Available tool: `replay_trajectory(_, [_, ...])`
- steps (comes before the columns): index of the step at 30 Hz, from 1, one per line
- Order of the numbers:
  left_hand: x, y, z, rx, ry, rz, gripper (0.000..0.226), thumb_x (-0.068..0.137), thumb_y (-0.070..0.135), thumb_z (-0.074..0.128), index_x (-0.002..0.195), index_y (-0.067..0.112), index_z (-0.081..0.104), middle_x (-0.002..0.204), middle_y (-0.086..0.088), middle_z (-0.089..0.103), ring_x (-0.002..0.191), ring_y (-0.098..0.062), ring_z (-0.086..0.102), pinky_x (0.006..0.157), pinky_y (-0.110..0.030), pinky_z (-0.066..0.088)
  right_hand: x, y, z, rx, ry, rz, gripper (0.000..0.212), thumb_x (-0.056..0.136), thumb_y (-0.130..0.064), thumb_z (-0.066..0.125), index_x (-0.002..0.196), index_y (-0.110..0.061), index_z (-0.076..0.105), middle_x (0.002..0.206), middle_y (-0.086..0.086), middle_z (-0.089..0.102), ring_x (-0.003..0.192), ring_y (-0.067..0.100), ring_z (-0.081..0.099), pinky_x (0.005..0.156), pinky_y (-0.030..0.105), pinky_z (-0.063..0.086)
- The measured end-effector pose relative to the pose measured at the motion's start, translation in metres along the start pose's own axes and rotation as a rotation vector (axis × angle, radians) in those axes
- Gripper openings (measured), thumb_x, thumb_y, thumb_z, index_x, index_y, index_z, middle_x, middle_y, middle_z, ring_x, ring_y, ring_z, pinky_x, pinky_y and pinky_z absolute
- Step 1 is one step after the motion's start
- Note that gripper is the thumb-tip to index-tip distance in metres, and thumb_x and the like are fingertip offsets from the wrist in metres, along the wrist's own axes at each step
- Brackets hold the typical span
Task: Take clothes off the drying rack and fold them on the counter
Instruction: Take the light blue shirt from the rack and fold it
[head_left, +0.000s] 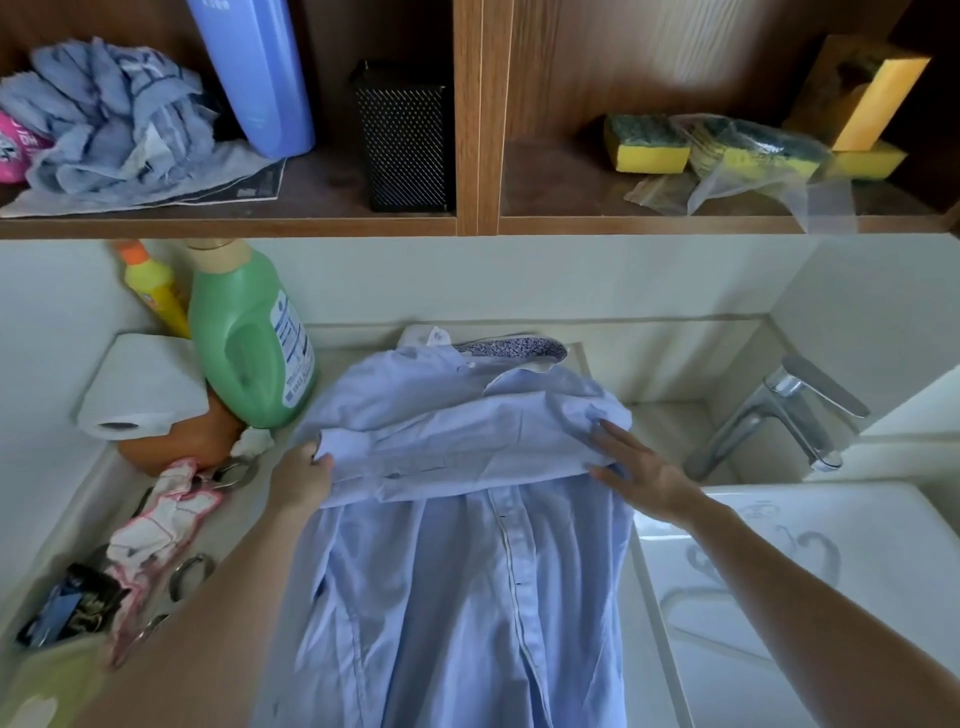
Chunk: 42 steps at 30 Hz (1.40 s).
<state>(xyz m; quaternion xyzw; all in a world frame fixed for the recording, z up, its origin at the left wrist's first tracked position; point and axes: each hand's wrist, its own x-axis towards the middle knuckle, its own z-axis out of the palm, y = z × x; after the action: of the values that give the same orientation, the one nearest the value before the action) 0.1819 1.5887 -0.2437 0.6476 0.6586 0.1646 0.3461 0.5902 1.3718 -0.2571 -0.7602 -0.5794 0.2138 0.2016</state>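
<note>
Shirt (467, 597) fold pinched by left hand (301, 480); right hand (644, 470) lies flat and spread on it.

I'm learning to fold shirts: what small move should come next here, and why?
Probably draw the folded-over sleeve taut and press it flat: the left hand pinches its end, the right hand lies open on the other side of the shirt, and the cloth between them looks rumpled.

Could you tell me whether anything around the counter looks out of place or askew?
The paper towel roll lies on its side, perched on an orange object beside the green detergent bottle. The sponge bag hangs over the shelf edge.
</note>
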Motion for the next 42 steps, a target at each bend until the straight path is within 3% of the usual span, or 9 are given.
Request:
replay_trajectory(4, [-0.004,0.005,-0.006,-0.078,0.088,0.006,0.041,0.099,0.008,0.051,0.139,0.001,0.049,0.141,-0.021,0.053,0.129,-0.039,0.050,0.103,-0.042,0.038,-0.009,-0.015,0.031,-0.252,0.155,-0.134,0.066,0.088,-0.059,0.044,0.143,-0.024,0.050,0.157,0.009,0.035,0.145,0.030,0.034,0.113,0.047,0.036])
replay_trajectory(9, [-0.044,0.015,-0.007,-0.022,0.151,0.281,0.043,0.089,0.006,0.068,0.131,0.008,0.056,0.131,-0.015,0.057,0.122,-0.030,0.054,0.104,-0.040,0.042,-0.012,-0.038,0.064,-0.471,-0.040,0.041,0.090,0.079,-0.071,0.008,0.157,-0.029,0.018,0.166,0.006,0.006,0.153,0.031,0.003,0.121,0.051,0.007])
replay_trajectory(14, [-0.118,0.010,0.019,-0.089,-0.252,0.212,0.018,0.093,0.009,0.064,0.098,0.026,0.066,0.077,0.007,0.068,0.065,-0.007,0.064,0.067,-0.025,0.051,-0.002,-0.049,0.065,-0.552,-0.070,0.113,0.067,0.097,-0.062,0.007,0.157,-0.033,-0.004,0.165,0.001,-0.013,0.152,0.027,-0.013,0.122,0.050,-0.003])
replay_trajectory(16, [-0.143,0.001,0.039,0.066,-0.279,0.280,0.023,0.094,0.021,0.068,0.115,0.014,0.065,0.099,-0.001,0.066,0.087,-0.007,0.065,0.077,-0.012,0.045,0.009,-0.046,0.065,-0.569,-0.074,0.095,0.065,0.098,-0.060,0.007,0.157,-0.033,-0.003,0.166,0.000,-0.012,0.152,0.026,-0.012,0.122,0.049,-0.002])
replay_trajectory(19, [-0.163,-0.025,0.067,0.436,-0.200,0.443,0.070,0.091,0.064,0.045,0.142,0.017,0.049,0.148,-0.006,0.044,0.137,-0.024,0.040,0.111,-0.035,0.035,0.022,-0.042,0.059,-0.535,-0.016,0.028,0.072,0.092,-0.063,0.007,0.156,-0.030,0.017,0.166,0.006,0.007,0.151,0.031,0.006,0.119,0.055,0.012])
replay_trajectory(24, [-0.173,-0.057,0.081,0.707,-0.121,0.607,0.079,0.092,0.066,0.015,0.157,0.022,0.025,0.166,-0.011,0.010,0.152,-0.032,0.014,0.120,-0.050,0.017,-0.005,-0.082,0.074,-0.537,0.018,-0.035,0.067,0.100,-0.039,0.039,0.158,-0.023,0.009,0.165,0.012,-0.008,0.152,0.033,-0.005,0.120,0.056,0.002])
replay_trajectory(35, [-0.258,-0.065,0.057,0.139,-0.077,0.759,0.076,0.077,0.063,0.059,0.136,0.015,0.053,0.133,-0.006,0.054,0.123,-0.027,0.050,0.101,-0.042,0.042,-0.208,-0.127,0.118,-0.042,0.404,-0.151,0.023,0.097,-0.027,0.047,0.112,-0.017,0.060,0.098,0.003,0.057,0.080,0.037,0.062,0.069,0.042,0.054])
replay_trajectory(40, [-0.313,-0.114,0.067,0.390,-0.302,0.766,0.124,0.054,0.068,0.076,0.155,0.031,0.012,0.158,-0.006,0.018,0.146,-0.024,0.019,0.115,-0.044,0.023,-0.265,-0.138,0.143,-0.086,0.178,0.084,0.093,0.076,-0.081,0.042,0.150,-0.026,0.027,0.137,0.003,0.039,0.118,0.030,0.053,0.092,0.046,0.050])
replay_trajectory(42, [-0.317,-0.125,0.070,0.437,-0.185,0.830,0.102,0.062,0.034,0.085,0.150,0.030,0.034,0.156,-0.013,0.026,0.139,-0.035,0.034,0.109,-0.049,0.035,-0.280,-0.151,0.152,-0.135,0.089,0.179,0.117,0.062,-0.090,0.046,0.156,-0.031,0.006,0.151,0.005,0.022,0.136,0.028,0.036,0.104,0.048,0.041])
